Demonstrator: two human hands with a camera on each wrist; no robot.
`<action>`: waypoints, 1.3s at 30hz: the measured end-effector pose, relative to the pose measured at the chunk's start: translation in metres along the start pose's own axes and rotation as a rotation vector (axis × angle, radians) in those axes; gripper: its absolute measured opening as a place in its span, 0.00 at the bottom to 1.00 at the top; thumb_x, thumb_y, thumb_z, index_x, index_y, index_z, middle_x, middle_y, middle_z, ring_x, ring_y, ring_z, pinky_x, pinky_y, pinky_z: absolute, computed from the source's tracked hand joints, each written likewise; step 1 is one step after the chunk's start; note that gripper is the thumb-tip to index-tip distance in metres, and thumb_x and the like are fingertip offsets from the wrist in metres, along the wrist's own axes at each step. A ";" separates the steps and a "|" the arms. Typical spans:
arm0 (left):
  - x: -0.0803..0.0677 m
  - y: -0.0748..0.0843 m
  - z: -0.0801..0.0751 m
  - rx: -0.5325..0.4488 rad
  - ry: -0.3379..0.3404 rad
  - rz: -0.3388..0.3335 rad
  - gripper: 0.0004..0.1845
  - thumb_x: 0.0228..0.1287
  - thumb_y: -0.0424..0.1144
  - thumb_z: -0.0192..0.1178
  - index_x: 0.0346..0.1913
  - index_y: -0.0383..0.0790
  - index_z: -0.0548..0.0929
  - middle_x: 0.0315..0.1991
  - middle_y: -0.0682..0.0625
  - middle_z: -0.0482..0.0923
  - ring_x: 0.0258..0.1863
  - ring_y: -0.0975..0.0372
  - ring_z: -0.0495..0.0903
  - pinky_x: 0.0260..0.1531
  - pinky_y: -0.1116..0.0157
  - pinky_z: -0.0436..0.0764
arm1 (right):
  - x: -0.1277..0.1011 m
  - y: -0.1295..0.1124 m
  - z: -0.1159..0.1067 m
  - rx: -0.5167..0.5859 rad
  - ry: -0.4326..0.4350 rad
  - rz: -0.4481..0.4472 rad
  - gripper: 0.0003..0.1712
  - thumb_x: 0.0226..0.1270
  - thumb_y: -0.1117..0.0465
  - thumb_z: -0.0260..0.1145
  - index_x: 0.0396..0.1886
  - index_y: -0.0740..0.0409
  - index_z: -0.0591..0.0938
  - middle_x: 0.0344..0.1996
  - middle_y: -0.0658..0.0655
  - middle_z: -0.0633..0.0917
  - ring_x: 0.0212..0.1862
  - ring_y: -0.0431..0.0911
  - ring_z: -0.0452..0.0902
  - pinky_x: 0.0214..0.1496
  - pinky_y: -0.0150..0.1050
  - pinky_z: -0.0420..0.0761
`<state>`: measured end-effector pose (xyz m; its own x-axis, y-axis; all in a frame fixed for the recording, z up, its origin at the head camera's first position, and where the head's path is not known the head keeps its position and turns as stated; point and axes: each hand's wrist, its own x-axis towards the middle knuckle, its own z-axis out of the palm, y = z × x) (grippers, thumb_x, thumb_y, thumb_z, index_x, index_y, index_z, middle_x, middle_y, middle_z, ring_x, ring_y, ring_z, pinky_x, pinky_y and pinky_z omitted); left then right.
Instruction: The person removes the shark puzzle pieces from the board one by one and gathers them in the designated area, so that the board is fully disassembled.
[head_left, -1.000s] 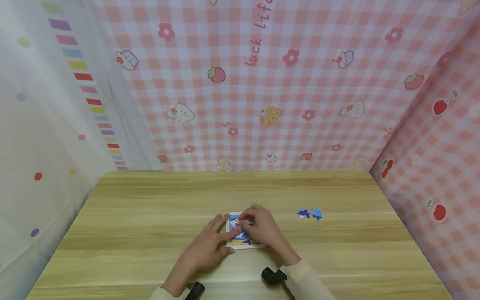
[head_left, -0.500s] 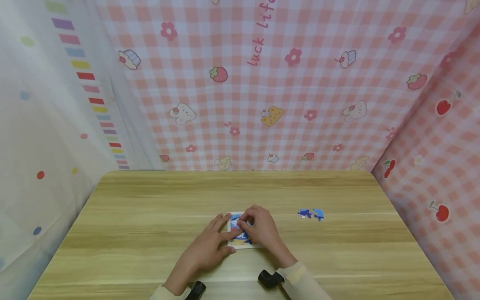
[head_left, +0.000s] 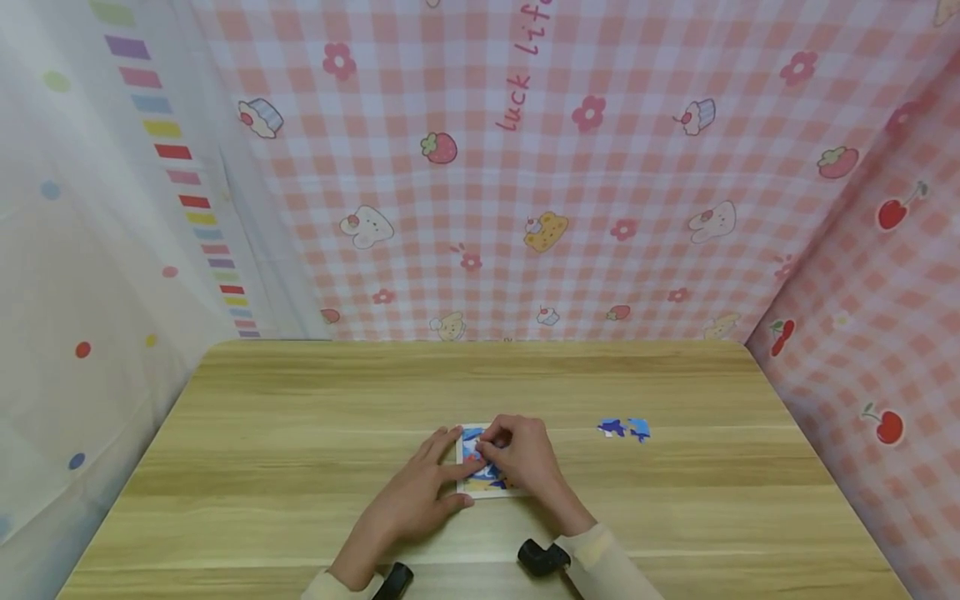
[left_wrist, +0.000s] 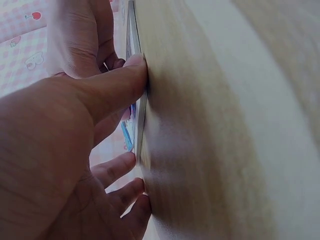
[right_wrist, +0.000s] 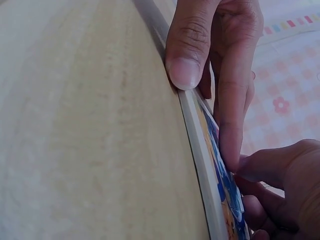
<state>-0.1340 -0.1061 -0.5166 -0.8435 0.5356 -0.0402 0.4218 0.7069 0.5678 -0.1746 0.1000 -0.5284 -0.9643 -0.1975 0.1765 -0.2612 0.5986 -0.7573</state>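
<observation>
A small jigsaw puzzle point(head_left: 480, 481) with a blue sea picture lies in a white frame point(head_left: 491, 494) on the table. My left hand point(head_left: 416, 492) rests at its left side, fingers spread; in the left wrist view the thumb point(left_wrist: 135, 67) presses the frame's near edge. One left finger point(right_wrist: 232, 115) reaches straight onto the picture. Over the puzzle's upper right, my right hand point(head_left: 525, 454) has its thumb and curled fingers together, pinching a puzzle piece point(right_wrist: 236, 200) at the picture surface. The hand itself hides much of this piece and the puzzle's right half.
To the right of the frame, loose blue puzzle pieces point(head_left: 611, 427) lie close together on the wooden table point(head_left: 300, 400). Pink checked cloth point(head_left: 480, 192) hangs behind and at the right, with pale dotted cloth point(head_left: 90, 250) at the left. Black wrist mounts point(head_left: 542, 558) sit by the sleeves.
The right hand shifts very slightly over the puzzle, its thumb and fingers staying together. My left hand keeps its place on the frame, and the loose pieces stay put. The head view drifts a little.
</observation>
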 end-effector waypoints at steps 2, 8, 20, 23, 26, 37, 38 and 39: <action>0.000 0.000 0.000 -0.002 -0.001 0.000 0.28 0.71 0.50 0.64 0.72 0.57 0.75 0.84 0.44 0.50 0.83 0.42 0.47 0.76 0.39 0.61 | 0.000 0.000 0.000 0.018 0.000 0.010 0.05 0.61 0.64 0.77 0.29 0.51 0.87 0.23 0.47 0.86 0.26 0.33 0.76 0.29 0.26 0.78; -0.001 -0.001 0.001 0.001 0.003 0.008 0.28 0.71 0.50 0.64 0.72 0.56 0.76 0.83 0.43 0.50 0.83 0.42 0.48 0.77 0.39 0.60 | 0.001 0.001 0.001 0.014 -0.023 0.001 0.14 0.62 0.65 0.75 0.48 0.60 0.88 0.30 0.50 0.90 0.32 0.36 0.82 0.35 0.27 0.81; -0.001 -0.002 0.001 -0.003 0.005 0.013 0.27 0.71 0.50 0.64 0.72 0.56 0.76 0.83 0.42 0.50 0.82 0.41 0.48 0.77 0.39 0.60 | 0.003 0.000 0.000 0.059 -0.042 0.029 0.06 0.66 0.62 0.74 0.41 0.53 0.86 0.31 0.47 0.88 0.33 0.36 0.81 0.37 0.28 0.81; -0.001 -0.002 0.001 0.004 0.004 0.012 0.28 0.71 0.50 0.64 0.72 0.57 0.76 0.83 0.43 0.50 0.82 0.42 0.47 0.77 0.39 0.60 | 0.004 0.000 0.000 0.082 -0.038 0.036 0.04 0.67 0.62 0.73 0.39 0.52 0.85 0.30 0.47 0.88 0.31 0.35 0.80 0.35 0.28 0.80; -0.001 -0.002 0.000 0.007 0.003 0.010 0.28 0.71 0.51 0.63 0.72 0.58 0.76 0.84 0.44 0.50 0.83 0.42 0.47 0.77 0.39 0.60 | 0.004 -0.001 -0.001 0.110 -0.033 0.039 0.03 0.68 0.61 0.72 0.38 0.50 0.85 0.30 0.46 0.88 0.32 0.36 0.80 0.35 0.28 0.80; -0.001 -0.001 -0.001 0.013 -0.004 0.006 0.27 0.71 0.51 0.63 0.72 0.59 0.76 0.83 0.43 0.50 0.83 0.42 0.48 0.77 0.40 0.61 | 0.000 0.001 -0.021 0.118 -0.011 0.086 0.04 0.69 0.60 0.72 0.41 0.47 0.87 0.30 0.45 0.87 0.32 0.39 0.78 0.36 0.29 0.78; 0.000 -0.001 -0.001 0.013 -0.005 0.005 0.27 0.71 0.51 0.63 0.72 0.59 0.76 0.83 0.43 0.50 0.83 0.42 0.48 0.77 0.40 0.61 | -0.001 0.002 -0.023 0.110 -0.006 0.091 0.04 0.69 0.60 0.72 0.41 0.47 0.88 0.30 0.45 0.87 0.32 0.39 0.78 0.36 0.29 0.78; 0.000 -0.001 -0.001 0.013 -0.006 0.002 0.27 0.71 0.51 0.63 0.72 0.59 0.75 0.83 0.43 0.50 0.83 0.42 0.48 0.77 0.39 0.61 | -0.001 0.003 -0.026 0.102 -0.001 0.097 0.05 0.69 0.60 0.71 0.41 0.46 0.88 0.30 0.45 0.87 0.33 0.38 0.78 0.37 0.29 0.78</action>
<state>-0.1343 -0.1071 -0.5164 -0.8404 0.5401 -0.0440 0.4281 0.7116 0.5570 -0.1751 0.1220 -0.5149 -0.9848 -0.1430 0.0991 -0.1610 0.5330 -0.8306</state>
